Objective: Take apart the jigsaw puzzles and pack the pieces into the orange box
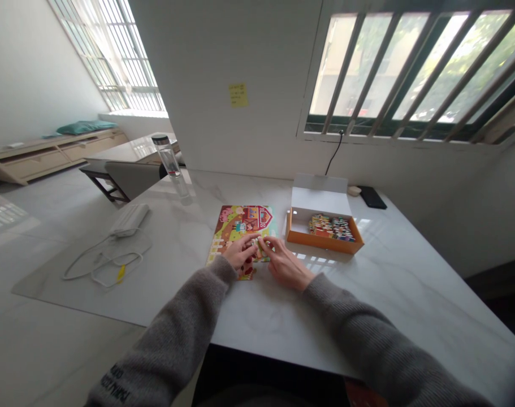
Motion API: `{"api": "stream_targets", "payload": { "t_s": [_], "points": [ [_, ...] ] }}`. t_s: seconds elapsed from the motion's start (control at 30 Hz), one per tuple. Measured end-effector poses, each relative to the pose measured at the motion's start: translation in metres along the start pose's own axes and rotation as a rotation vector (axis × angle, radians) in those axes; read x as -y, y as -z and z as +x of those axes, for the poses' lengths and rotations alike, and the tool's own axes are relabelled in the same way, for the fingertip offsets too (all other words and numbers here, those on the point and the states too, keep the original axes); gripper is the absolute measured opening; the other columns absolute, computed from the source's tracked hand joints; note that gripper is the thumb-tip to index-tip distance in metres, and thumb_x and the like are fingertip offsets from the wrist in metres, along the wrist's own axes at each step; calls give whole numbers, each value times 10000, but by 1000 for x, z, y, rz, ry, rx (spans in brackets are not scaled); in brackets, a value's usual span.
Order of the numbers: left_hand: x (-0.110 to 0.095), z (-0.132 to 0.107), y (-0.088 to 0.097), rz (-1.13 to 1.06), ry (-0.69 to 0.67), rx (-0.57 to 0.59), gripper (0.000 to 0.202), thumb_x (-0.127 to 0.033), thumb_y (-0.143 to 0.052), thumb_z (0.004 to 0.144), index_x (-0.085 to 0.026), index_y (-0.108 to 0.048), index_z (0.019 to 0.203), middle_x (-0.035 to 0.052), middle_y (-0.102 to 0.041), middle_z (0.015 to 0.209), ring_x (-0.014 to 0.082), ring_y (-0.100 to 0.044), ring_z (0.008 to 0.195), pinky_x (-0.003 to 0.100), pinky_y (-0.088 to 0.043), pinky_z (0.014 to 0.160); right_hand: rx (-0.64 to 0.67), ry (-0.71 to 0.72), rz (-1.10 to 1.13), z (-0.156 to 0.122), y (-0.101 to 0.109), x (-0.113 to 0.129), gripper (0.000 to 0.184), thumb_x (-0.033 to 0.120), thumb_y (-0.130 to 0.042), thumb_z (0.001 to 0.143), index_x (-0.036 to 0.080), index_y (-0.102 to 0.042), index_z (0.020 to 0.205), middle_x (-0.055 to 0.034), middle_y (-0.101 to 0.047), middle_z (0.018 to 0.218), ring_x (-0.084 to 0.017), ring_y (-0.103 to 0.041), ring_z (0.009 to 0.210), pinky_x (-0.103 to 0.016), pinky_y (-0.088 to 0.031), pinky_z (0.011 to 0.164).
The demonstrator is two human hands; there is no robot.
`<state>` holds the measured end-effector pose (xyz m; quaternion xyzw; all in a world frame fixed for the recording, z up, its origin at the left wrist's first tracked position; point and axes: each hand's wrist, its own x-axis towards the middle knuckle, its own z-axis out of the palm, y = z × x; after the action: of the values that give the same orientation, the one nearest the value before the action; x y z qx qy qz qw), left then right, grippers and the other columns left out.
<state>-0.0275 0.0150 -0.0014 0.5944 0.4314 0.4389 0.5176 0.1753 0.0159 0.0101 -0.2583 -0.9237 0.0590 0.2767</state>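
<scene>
Over the flat puzzle [229, 230], left hand [239, 252] and right hand [288, 267] pinch a small piece [259, 249].

Left hand [240, 253] and right hand [288, 268] hide the near part of the puzzle [228, 233]; small piece [259, 249] at their fingertips mostly covered, can't tell which grips it. Prints on the loose pieces [331, 227] right of the hands and writing on the note [239, 95] beyond: too small. Sleeves [181, 322] cut off at bottom.

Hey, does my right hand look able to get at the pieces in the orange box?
Probably yes: the orange box stands beyond and to the right of your right hand, its lid is open, and nothing visible blocks the pieces.
</scene>
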Motion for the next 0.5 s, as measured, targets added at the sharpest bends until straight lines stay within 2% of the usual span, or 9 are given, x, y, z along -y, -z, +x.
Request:
{"api": "stream_targets", "payload": {
  "t_s": [0.07, 0.13, 0.2, 0.3, 0.4, 0.5],
  "points": [
    [0, -2, -2, -30, -9, -5, 602, -433, -683, 795, -150, -498, 1293, -24, -578, 708, 98, -526, 523, 213, -427, 498, -4, 27, 47, -2, 2, 1, 734, 36, -446, 814, 205, -267, 1505, -165, -397, 1373, -295, -457, 1263, -481, -490, 1026],
    [-1, -4, -3, -4, -35, -40, 536, -417, -664, 816, -163, -495, 1256, -25, -578, 720, 79, -495, 480, 207, -412, 478, -52, 10, 86, -4, 2, 0, 673, 52, -423, 853, 233, -305, 1491, -149, -397, 1379, -273, -474, 1262, -462, -487, 1030],
    [-1, -7, -4, 129, -87, -88, 408, -369, -625, 849, -170, -518, 1188, -21, -584, 709, 88, -500, 483, 219, -421, 496, -138, -65, 121, -7, 0, -4, 558, 108, -422, 915, 232, -360, 1456, -142, -444, 1324, -247, -516, 1204, -434, -492, 1013],
    [-1, -9, -3, 430, -220, -171, 239, -259, -571, 870, -183, -580, 1096, 11, -621, 738, 140, -571, 613, 279, -485, 641, -200, -171, 121, -9, -1, -14, 405, 198, -451, 962, 198, -456, 1367, -116, -569, 1100, -228, -571, 1025, -406, -509, 925],
    [3, -6, 0, 627, -315, -183, 225, -196, -563, 842, -194, -627, 1058, 56, -667, 889, 198, -615, 807, 347, -496, 814, -114, -164, 24, -12, 3, -25, 285, 198, -468, 961, 188, -574, 1225, -95, -620, 960, -229, -560, 938, -398, -492, 879],
    [10, -2, 2, 709, -331, -111, 230, -190, -578, 823, -186, -644, 1043, 80, -671, 964, 227, -616, 896, 371, -486, 873, 42, -69, -48, -14, 13, -31, 231, 228, -528, 941, 184, -623, 1147, -111, -627, 1027, -230, -550, 990, -395, -486, 904]
  ]
}}
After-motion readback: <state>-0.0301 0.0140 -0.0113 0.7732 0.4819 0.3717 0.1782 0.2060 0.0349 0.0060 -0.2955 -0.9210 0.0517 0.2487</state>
